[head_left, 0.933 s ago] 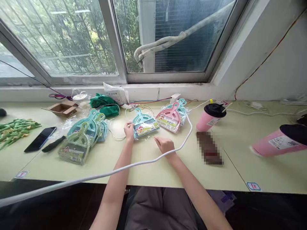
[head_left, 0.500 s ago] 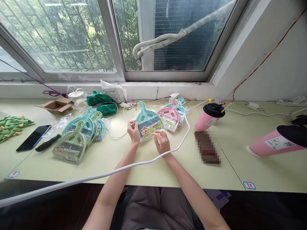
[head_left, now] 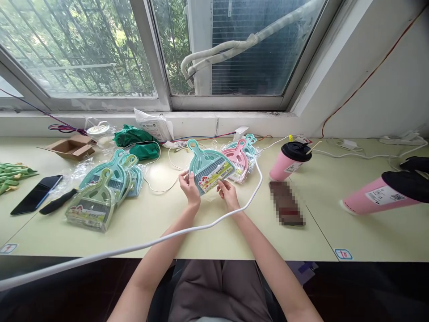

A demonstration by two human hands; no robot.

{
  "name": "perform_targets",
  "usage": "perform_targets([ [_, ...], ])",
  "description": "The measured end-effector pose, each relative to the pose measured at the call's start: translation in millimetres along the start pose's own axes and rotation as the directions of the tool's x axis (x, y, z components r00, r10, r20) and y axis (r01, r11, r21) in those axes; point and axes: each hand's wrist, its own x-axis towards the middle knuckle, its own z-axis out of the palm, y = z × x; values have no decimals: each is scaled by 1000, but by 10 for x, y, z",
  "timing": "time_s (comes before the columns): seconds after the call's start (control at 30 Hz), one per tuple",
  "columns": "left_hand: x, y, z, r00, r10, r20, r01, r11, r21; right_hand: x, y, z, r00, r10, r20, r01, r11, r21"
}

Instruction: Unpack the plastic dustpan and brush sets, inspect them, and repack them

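Observation:
A turquoise mini dustpan and brush set with a printed label is held tilted above the table. My left hand grips its left edge, thumb in front. At the lower edge, under the label, my right hand pinches the set with curled fingers. Just behind and to the right lie a pink dustpan set and another turquoise set, in clear wrapping. On the left is a pile of wrapped sets, with a green one in front and a turquoise one behind.
A white cable crosses in front of my forearms. To the right stand a pink cup, a blurred brown object and a larger pink cup. Leftward are a black-handled tool, a phone and a cardboard box.
The turquoise set has been raised slightly and tilted, its right side higher. My right hand's fingers have closed in at its lower edge. The view has shifted slightly.

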Motion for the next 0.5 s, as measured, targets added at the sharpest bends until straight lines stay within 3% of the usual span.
perform_targets([
  [0.27,-80,24,55,996,20,88,-18,999,-27,3,-44,-57,991,114,-77,-99,981,169],
  [0.37,-63,-18,44,987,-129,95,136,989,-64,1,-39,-90,991,72,-113,-55,988,143],
  [0.5,89,-120,16,946,-322,-34,316,941,-120,-21,-42,-103,993,25,-113,-16,996,82],
])
